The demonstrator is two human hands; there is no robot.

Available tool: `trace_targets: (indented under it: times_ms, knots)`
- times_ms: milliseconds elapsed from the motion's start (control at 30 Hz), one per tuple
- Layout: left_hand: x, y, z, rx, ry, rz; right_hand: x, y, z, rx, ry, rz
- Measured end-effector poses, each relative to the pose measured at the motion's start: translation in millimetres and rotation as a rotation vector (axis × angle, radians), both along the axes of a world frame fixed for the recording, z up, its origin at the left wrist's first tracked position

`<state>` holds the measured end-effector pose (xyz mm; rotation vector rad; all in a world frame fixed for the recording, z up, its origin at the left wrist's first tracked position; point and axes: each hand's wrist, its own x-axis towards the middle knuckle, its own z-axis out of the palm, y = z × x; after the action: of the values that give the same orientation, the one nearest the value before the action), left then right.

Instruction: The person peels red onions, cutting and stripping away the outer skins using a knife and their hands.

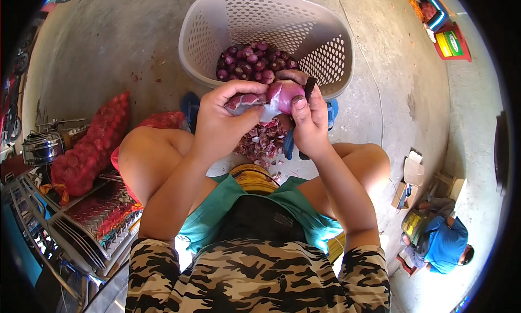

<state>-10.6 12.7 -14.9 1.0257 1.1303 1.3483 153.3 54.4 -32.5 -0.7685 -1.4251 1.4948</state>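
Note:
Between my hands is a purple onion (pixel 288 97), partly peeled, with a pale patch on its left side. My left hand (pixel 230 115) is closed on a loose flap of onion skin (pixel 244 102) pulled out to the left. Fingers and thumb of my right hand (pixel 311 115) wrap round the onion, and a dark object (pixel 310 87), perhaps a blade, sticks up by those fingers. Beyond my hands, a grey perforated basket (pixel 203 47) holds many purple onions (pixel 247 63). Below them lies a heap of onion skins (pixel 260 142) on the floor.
Red net sacks of onions (pixel 89 150) lean at the left beside a metal rack (pixel 81 226). A cardboard box (pixel 413 174) and a person in a blue shirt (pixel 446 242) are at the lower right. A red tub (pixel 461 44) stands at the upper right.

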Motion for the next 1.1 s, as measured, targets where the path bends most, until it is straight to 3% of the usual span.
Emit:
trace_targets:
  times_ms: [133,267,367,467,567,767,867,967,1100]
  knots:
    - [-5,1,0,0.022,0.033,-0.035,-1,5,-2,0.122,-0.023,-0.005]
    - [-1,1,-2,0.095,-0.003,-0.012,1,7,5,0.060,-0.100,-0.029]
    - [3,1,-3,0.159,0.122,0.014,1,7,5,0.115,-0.165,-0.075]
    - [6,1,-7,0.058,0.089,0.011,-2,5,6,0.151,-0.219,-0.075]
    - [0,3,-22,0.120,0.218,-0.009,-2,2,11,0.131,-0.267,-0.053]
    - [0,1,-9,-0.049,0.094,-0.055,1,5,7,0.211,-0.273,-0.052]
    - [-2,3,-5,-0.016,0.091,-0.028,2,6,5,0.244,-0.239,-0.051]
    - [-2,3,-12,0.134,0.274,0.058,3,5,9,0.207,-0.251,-0.029]
    - [6,3,-11,0.097,0.112,0.126,2,3,11,0.140,-0.227,0.000]
